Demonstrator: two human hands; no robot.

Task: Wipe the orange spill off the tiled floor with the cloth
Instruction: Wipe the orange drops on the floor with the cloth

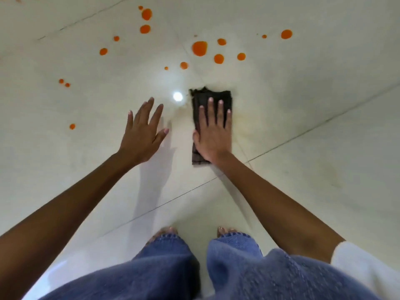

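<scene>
1. Cloth [201, 97]: dark, folded to a narrow rectangle, lying flat on the tiled floor [303, 131], centre of view, just right of a bright light glare [178, 96].
2. Its long axis runs near-to-far. The ragged, frayed end points far, toward the spill; the squared end sits near, by the wrist.
3. Right hand [213, 135]: palm flat on top of the cloth, fingers straight and slightly spread, pointing far along the long axis. Grip is fully open, nothing pinched or curled around; the hand presses on the cloth.
4. We see the cloth's left strip, far end and near-left corner past the hand; the rest is covered.
5. Left hand [140, 137]: left of the cloth, apart from it, fingers straight and fanned. Grip open, holding nothing. Its shadow falls offset to the right; we can't tell whether the palm touches the floor.
6. Orange spill [199, 48]: scattered round drops, far of the cloth and across the far left, largest blob just far of the frayed end. None touches the cloth.
7. Faint yellowish film [244, 120] on the tile right of the cloth.
8. Near edge: blue jeans [168, 267], bare feet [224, 230], white sleeve [363, 267] at the right.
</scene>
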